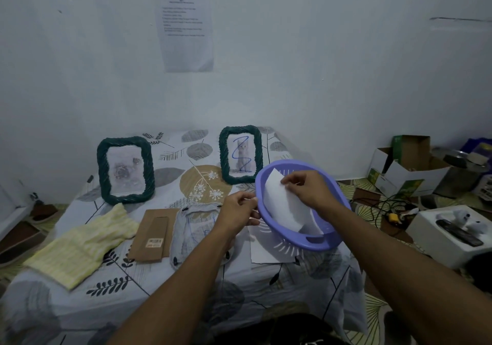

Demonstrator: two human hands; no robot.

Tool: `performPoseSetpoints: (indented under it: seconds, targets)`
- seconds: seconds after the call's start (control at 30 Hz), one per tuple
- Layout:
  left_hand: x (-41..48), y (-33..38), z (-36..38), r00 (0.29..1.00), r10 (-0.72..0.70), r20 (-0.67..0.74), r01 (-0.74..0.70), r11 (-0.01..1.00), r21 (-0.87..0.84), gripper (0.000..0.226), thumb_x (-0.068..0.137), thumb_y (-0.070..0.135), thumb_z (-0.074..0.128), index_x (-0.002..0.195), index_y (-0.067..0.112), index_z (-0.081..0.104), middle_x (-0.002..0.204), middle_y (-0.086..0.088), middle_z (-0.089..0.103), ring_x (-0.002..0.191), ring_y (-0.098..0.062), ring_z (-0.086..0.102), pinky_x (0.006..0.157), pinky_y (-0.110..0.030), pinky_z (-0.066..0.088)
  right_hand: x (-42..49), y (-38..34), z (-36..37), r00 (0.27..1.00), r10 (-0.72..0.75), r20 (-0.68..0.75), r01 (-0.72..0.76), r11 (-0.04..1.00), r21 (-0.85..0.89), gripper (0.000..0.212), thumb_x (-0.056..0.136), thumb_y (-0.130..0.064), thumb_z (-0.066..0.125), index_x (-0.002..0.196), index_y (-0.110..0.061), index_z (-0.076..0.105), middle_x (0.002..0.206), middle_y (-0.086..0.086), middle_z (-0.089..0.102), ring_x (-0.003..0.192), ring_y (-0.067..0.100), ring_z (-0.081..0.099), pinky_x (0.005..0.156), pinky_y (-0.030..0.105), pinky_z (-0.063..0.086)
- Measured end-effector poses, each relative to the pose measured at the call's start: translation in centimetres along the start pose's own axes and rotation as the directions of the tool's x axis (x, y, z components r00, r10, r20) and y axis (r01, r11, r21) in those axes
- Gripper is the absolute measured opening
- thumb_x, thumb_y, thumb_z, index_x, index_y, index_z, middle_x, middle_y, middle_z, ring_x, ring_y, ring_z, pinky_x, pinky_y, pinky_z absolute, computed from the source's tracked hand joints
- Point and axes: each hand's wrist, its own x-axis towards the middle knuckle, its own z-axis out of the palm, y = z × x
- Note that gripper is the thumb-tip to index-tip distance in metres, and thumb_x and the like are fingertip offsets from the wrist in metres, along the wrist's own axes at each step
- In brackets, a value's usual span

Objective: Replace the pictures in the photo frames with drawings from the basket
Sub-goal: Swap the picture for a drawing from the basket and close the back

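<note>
A purple plastic basket (330,238) is tilted up off the table, and my left hand (238,211) grips its left rim. My right hand (306,187) reaches into the basket and pinches the top edge of a white paper sheet (282,206). Two dark green rope-edged photo frames stand at the back: the left frame (125,170) shows a grey flower picture, the right frame (241,155) shows a cat picture with a blue scribble. A third frame (191,227) lies flat in front of me, next to its brown cardboard backing (154,235).
A yellow cloth (85,243) lies at the table's left. More white paper (266,251) lies under the basket. The table wears a leaf-print cover (202,182). Cardboard boxes (410,168), cables and a white box (452,232) crowd the floor on the right.
</note>
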Motion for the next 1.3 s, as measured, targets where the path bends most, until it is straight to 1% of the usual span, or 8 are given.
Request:
performPoseSetpoints:
  seconds: [0.17,0.27,0.47,0.73,0.97,1.03,1.13,1.3]
  targets:
    - [-0.2,0.7,-0.2,0.997,0.054,-0.047,-0.049,0.994,0.097,0.018,0.096,0.025,0.054,0.098,0.014,0.067,0.097,-0.006,0.068,0.086,-0.019,0.062,0.072,-0.031,0.053,-1.0,-2.3,-1.7,0.999,0.02,-0.043,-0.003,0.931,0.366,0.022,0.083,-0.008,0.073,0.098,-0.024,0.066,0.073,0.006,0.068,0.069,0.021,0.058,0.064,0.031,0.046]
    - [-0.4,2.4,-0.5,0.999,-0.002,-0.043,-0.003,0.995,-0.096,0.026,0.098,0.031,0.049,0.098,0.011,0.067,0.096,-0.008,0.07,0.086,-0.021,0.063,0.077,-0.034,0.052,-1.7,-4.5,-1.5,0.999,0.021,-0.025,-0.004,0.831,0.556,0.024,0.082,-0.005,0.072,0.104,-0.013,0.068,0.076,0.008,0.069,0.068,0.02,0.06,0.061,0.029,0.048]
    - [-1.9,4.6,-5.5,0.996,0.058,-0.069,-0.072,0.972,-0.224,0.009,0.094,0.006,0.056,0.099,0.008,0.063,0.091,-0.008,0.068,0.077,-0.02,0.064,0.067,-0.032,0.054,-3.9,-7.3,3.1,0.997,0.071,-0.024,-0.043,0.807,0.589,0.017,0.082,-0.002,0.071,0.093,-0.014,0.064,0.086,0.014,0.067,0.079,0.026,0.062,0.074,0.044,0.055]
    - [-2.3,0.2,-14.2,0.918,0.258,-0.302,-0.153,0.932,0.33,0.019,0.081,0.007,0.073,0.097,0.013,0.064,0.082,-0.006,0.063,0.072,-0.016,0.059,0.064,-0.031,0.053,-5.6,-7.5,13.5,0.991,-0.135,-0.012,0.135,0.979,0.154,0.048,0.081,-0.009,0.073,0.121,-0.021,0.05,0.089,-0.009,0.058,0.081,0.015,0.058,0.073,0.031,0.05]
    - [-0.8,-4.0,-15.2,0.915,0.385,-0.123,-0.168,0.637,0.752,0.025,0.083,0.018,0.072,0.107,0.015,0.071,0.095,0.002,0.068,0.08,-0.009,0.058,0.069,-0.011,0.041,-4.0,-3.5,17.0,0.977,-0.177,0.115,0.2,0.953,-0.229,0.025,0.088,-0.026,0.064,0.112,-0.02,0.069,0.115,0.003,0.064,0.103,0.02,0.059,0.09,0.033,0.05]
    - [-0.2,-5.3,-15.3,0.919,0.393,-0.031,-0.196,0.523,0.829,0.029,0.083,0.025,0.07,0.111,0.015,0.07,0.106,0.0,0.068,0.094,-0.015,0.059,0.08,-0.021,0.042,-3.9,-2.5,17.3,0.961,-0.231,0.154,0.273,0.886,-0.375,0.027,0.09,-0.03,0.059,0.114,-0.021,0.069,0.117,0.003,0.061,0.109,0.022,0.05,0.091,0.034,0.045]
    - [0.2,-6.9,-15.7,0.927,0.374,-0.011,-0.181,0.474,0.862,0.033,0.08,0.04,0.064,0.106,0.022,0.072,0.111,0.004,0.064,0.106,-0.019,0.054,0.092,-0.041,0.043,-4.3,-1.2,17.7,0.953,-0.272,0.134,0.302,0.881,-0.365,0.029,0.091,-0.031,0.057,0.116,-0.02,0.067,0.12,0.002,0.056,0.112,0.021,0.044,0.092,0.03,0.038]
    - [0.1,-7.5,-16.0,0.922,0.385,-0.05,-0.175,0.526,0.832,0.043,0.077,0.049,0.054,0.107,0.023,0.071,0.111,0.004,0.063,0.11,-0.019,0.05,0.096,-0.044,0.04,-4.5,-0.1,18.1,0.945,-0.307,0.11,0.325,0.907,-0.266,0.031,0.088,-0.031,0.062,0.116,-0.018,0.067,0.117,0.0,0.056,0.107,0.018,0.045,0.089,0.027,0.036]
